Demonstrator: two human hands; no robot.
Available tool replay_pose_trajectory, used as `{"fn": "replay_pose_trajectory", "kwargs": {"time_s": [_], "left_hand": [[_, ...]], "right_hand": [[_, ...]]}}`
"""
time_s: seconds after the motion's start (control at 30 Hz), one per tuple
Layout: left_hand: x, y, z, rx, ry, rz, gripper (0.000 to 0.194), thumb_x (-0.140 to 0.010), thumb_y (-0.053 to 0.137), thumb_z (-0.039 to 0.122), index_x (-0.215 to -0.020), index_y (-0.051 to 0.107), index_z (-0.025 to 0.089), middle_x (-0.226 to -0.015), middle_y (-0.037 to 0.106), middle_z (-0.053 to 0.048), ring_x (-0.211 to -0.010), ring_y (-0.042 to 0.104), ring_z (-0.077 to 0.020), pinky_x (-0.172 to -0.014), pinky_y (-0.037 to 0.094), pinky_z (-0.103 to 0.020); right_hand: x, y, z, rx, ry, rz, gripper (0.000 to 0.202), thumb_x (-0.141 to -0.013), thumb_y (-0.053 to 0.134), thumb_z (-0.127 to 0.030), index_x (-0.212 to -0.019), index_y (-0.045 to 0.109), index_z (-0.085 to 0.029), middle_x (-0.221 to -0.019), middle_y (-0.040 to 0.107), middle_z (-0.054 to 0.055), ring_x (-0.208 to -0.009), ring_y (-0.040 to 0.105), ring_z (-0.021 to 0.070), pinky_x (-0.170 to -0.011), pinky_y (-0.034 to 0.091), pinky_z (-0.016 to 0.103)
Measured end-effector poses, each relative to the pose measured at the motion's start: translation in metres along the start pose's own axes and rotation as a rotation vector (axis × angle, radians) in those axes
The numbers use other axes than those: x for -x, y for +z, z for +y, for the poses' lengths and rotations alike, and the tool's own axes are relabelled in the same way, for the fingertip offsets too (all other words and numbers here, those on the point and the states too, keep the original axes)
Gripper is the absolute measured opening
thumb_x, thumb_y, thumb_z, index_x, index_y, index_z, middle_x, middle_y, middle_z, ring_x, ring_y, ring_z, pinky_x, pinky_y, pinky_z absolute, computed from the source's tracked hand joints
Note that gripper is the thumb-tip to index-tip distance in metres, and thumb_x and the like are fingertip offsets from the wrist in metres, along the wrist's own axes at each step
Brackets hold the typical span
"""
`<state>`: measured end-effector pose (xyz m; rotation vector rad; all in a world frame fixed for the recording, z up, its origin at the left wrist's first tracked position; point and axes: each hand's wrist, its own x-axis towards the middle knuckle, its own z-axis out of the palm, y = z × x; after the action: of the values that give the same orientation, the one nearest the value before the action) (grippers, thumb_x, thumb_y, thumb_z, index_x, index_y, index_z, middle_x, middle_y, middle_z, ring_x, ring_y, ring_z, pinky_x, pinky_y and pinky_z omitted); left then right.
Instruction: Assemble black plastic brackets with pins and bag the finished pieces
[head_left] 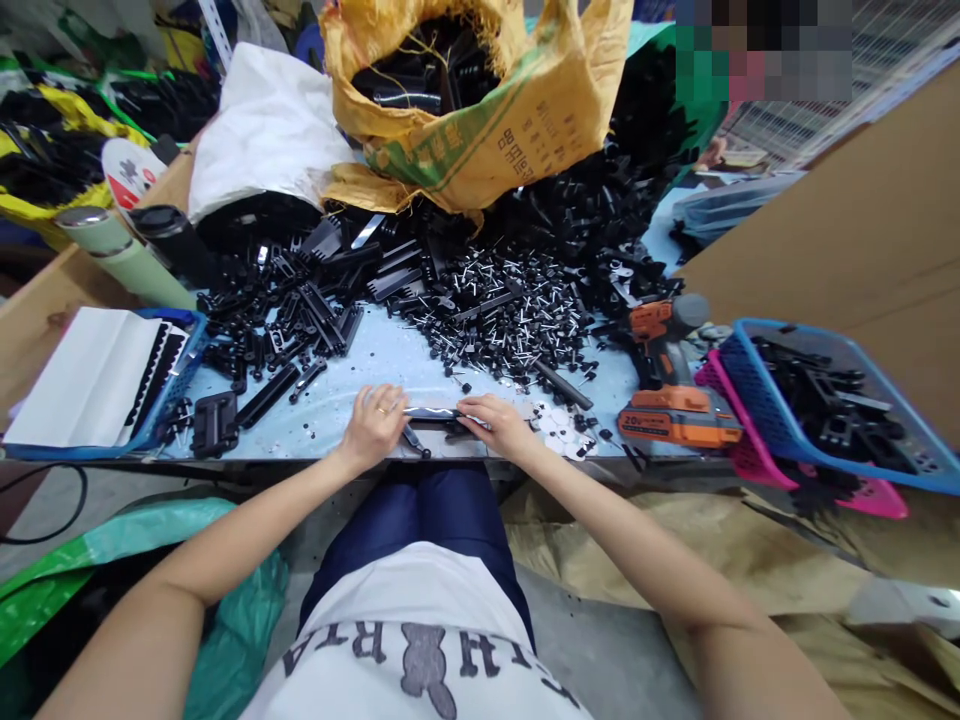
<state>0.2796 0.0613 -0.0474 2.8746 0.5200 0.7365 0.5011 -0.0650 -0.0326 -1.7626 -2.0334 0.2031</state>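
Observation:
A long black part [433, 413] with a bright strip along it lies between my hands at the table's front edge. My left hand [375, 425] has its fingers closed on the left end, and a ring shows on one finger. At the right end, my right hand [495, 421] pinches the same part. Just below it, a small black lever piece [415, 441] rests at the edge. Beyond my hands spreads a pile of small black-headed metal pins [517, 310]. Black plastic pieces [315, 310] are heaped to the left of the pins.
An orange cordless drill [673, 385] stands right of my hands, beside a blue basket [847, 440] of black parts. Another blue basket [196, 345] holds white sheets at the left, near a green bottle [142, 265]. A yellow sack [487, 150] stands at the back.

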Motion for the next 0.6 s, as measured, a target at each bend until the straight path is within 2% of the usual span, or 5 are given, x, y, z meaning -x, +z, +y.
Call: {"fn": "replay_pose_trajectory", "kwargs": {"time_s": [0.07,0.2,0.33,0.5,0.6], "left_hand": [[-0.011,0.011,0.024,0.009,0.053,-0.048,0.038,-0.088,0.048,0.03,-0.123,0.049,0.015,-0.125,0.054,-0.016,-0.121,0.044,-0.029,-0.103,0.028,-0.051],[-0.037,0.037,0.054,0.061,-0.065,-0.27,0.048,-0.078,0.061,0.042,-0.114,0.051,0.011,-0.108,0.06,-0.016,-0.106,0.051,-0.0309,-0.087,0.039,-0.045],[-0.041,0.048,0.052,0.103,-0.138,-0.299,0.038,-0.079,0.062,0.04,-0.106,0.053,0.015,-0.102,0.059,-0.013,-0.1,0.052,-0.0288,-0.08,0.04,-0.041],[-0.04,0.047,0.043,0.125,-0.061,-0.316,0.042,-0.076,0.064,0.041,-0.107,0.052,0.015,-0.103,0.058,-0.012,-0.1,0.051,-0.0288,-0.08,0.039,-0.04],[-0.041,0.044,0.045,0.128,-0.061,-0.301,0.045,-0.078,0.061,0.043,-0.109,0.053,0.013,-0.103,0.059,-0.013,-0.1,0.052,-0.0291,-0.08,0.04,-0.041]], "right_hand": [[0.015,0.012,0.009,-0.113,0.016,0.091,0.033,-0.092,0.045,-0.033,-0.119,0.057,-0.019,-0.119,0.059,0.011,-0.109,0.055,0.0184,-0.094,0.045,0.037],[0.034,0.031,0.016,-0.209,0.073,0.131,0.047,-0.09,0.048,-0.036,-0.134,0.045,-0.019,-0.127,0.055,0.012,-0.117,0.052,0.0184,-0.096,0.045,0.036],[0.035,0.035,0.024,-0.159,0.058,0.137,0.045,-0.088,0.052,-0.034,-0.131,0.048,-0.021,-0.12,0.06,0.012,-0.109,0.057,0.0193,-0.092,0.047,0.037],[0.025,0.025,0.045,-0.172,-0.078,-0.047,0.038,-0.087,0.055,-0.037,-0.122,0.056,-0.023,-0.104,0.065,0.009,-0.094,0.061,0.0167,-0.083,0.05,0.032],[0.025,0.018,0.049,-0.153,-0.079,-0.081,0.04,-0.087,0.054,-0.038,-0.124,0.054,-0.021,-0.1,0.066,0.009,-0.091,0.061,0.0165,-0.082,0.049,0.032]]}}
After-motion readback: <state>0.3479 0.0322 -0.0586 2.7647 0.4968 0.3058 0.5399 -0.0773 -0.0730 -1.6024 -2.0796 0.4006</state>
